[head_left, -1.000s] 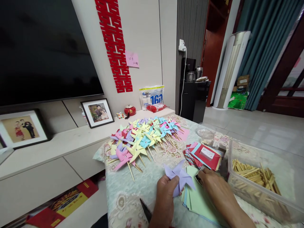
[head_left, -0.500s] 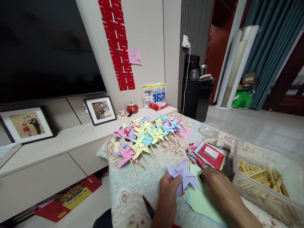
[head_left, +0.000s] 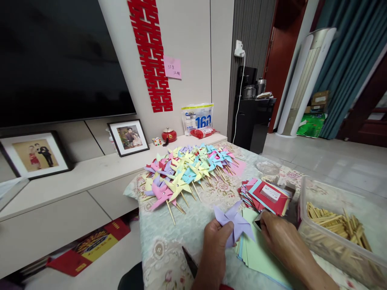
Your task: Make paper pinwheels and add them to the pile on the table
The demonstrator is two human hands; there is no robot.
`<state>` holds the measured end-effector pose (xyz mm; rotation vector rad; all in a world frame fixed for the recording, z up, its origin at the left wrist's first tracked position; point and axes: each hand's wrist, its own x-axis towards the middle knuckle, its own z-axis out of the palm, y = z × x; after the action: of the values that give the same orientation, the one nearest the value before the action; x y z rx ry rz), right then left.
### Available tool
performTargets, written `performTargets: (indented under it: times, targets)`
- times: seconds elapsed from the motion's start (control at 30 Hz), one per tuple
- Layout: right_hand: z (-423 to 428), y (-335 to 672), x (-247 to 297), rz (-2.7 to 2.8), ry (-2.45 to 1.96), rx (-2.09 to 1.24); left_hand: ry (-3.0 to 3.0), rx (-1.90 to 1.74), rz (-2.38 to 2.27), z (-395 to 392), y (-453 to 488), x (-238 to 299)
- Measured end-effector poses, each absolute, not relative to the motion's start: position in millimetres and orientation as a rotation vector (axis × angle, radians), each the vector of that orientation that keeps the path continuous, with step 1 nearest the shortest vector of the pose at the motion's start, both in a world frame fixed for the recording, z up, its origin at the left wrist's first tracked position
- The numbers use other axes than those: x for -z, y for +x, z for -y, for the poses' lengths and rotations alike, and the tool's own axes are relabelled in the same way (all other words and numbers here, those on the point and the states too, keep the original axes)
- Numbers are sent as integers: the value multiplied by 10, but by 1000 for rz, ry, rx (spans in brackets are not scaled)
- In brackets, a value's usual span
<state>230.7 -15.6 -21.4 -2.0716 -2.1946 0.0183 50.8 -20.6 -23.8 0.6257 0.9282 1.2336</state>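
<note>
A purple paper pinwheel [head_left: 238, 226] is pinched in my left hand [head_left: 215, 241], with the thumb pressed near its centre. No stick shows on it. My right hand [head_left: 276, 229] has its fingers bent down into a small dark-edged box [head_left: 258, 220] on a stack of light green paper sheets [head_left: 256, 253]. What its fingertips grip, if anything, is hidden. Scissors [head_left: 190, 261], partly covered by my left forearm, lie on the tablecloth. Farther back lies a pile of finished pinwheels [head_left: 187, 169] in several pastel colours, on wooden sticks.
A clear plastic tub [head_left: 338, 245] of wooden sticks [head_left: 335, 221] stands at the right. Behind my right hand are a stack of coloured paper [head_left: 255, 188] with a red labelled packet and a clear round container [head_left: 269, 171]. A cabinet [head_left: 99, 177] runs along the wall.
The view has shifted slightly. My left hand still holds the purple pinwheel, and my right hand's fingers remain at the small box, with little visible movement.
</note>
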Motion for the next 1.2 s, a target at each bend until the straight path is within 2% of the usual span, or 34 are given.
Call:
performTargets:
  times: [0.3,0.6,0.97,1.2]
  targets:
    - [156,2392,262,2121,-2052,17,622,-1228,-914,202,509,265]
    - [296,2124,134,2018,-1570,-155,514,-1217,-667,263,479,208]
    - [255,2096,197,2017,-1442,-180,383,-1238,-448,231,457,273]
    - [305,2071,202,2054,-1399,-282,542,-1208,-453,284,493,230]
